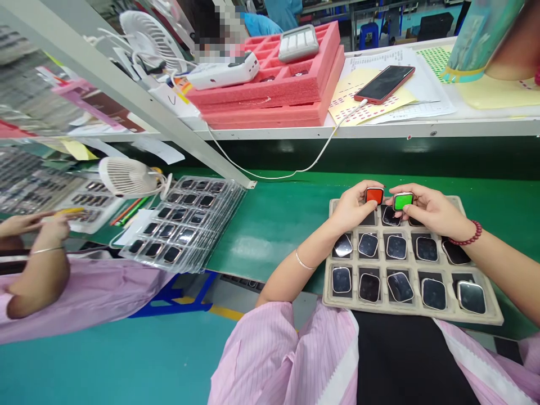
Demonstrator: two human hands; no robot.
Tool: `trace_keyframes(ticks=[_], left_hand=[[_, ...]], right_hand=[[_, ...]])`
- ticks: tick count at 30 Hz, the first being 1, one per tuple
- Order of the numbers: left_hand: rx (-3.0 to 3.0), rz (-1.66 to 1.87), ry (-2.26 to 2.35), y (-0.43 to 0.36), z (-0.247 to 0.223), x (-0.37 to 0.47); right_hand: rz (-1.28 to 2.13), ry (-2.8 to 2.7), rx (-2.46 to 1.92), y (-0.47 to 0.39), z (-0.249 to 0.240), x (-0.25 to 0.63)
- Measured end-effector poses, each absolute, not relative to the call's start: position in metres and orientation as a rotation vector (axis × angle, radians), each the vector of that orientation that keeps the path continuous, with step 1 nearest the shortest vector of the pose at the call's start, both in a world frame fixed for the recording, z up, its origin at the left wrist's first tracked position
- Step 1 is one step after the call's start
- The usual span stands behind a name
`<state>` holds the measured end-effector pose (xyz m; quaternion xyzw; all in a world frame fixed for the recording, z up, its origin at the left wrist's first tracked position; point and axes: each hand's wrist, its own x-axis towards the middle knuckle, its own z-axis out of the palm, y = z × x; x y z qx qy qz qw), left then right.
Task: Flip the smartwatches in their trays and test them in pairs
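My left hand (356, 203) is closed on a square watch with a lit red screen (374, 195). Beside it, my right hand (426, 207) grips a similar watch whose screen glows green (403, 201). Both watches are held up over the back row of a beige compartment tray (379, 304). Dark-screened watches lie in the tray's compartments, among them one at the front left (341, 280) and one at the front right (471, 297). My hands hide part of the back row.
Stacked clear trays of watches (181, 225) and a small white fan (129, 176) stand left. A co-worker's hands (54, 230) are farther left. Above, a shelf (422, 128) bears red foam trays (270, 109) and a phone (385, 84) with a hanging cable.
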<state>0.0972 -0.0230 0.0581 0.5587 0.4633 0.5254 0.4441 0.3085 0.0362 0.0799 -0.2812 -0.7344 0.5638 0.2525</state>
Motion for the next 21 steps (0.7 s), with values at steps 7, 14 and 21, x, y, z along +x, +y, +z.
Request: trace_keyframes(ticks=[7, 14, 21], left_hand=[[1.4, 1.321, 1.141, -0.0222, 0.0567, 0.0979], [1.364, 1.299, 1.135, -0.0228, 0.0573, 0.0991], [1.291, 1.298, 1.123, -0.022, 0.0551, 0.1004]], right_hand=[[1.515, -2.015, -0.804, 0.0344, 0.082, 0.3102], [1.541, -2.024, -0.848, 0.0345, 0.0822, 0.3124], [1.495, -2.074, -0.905, 0.0369, 0.0808, 0.3164]])
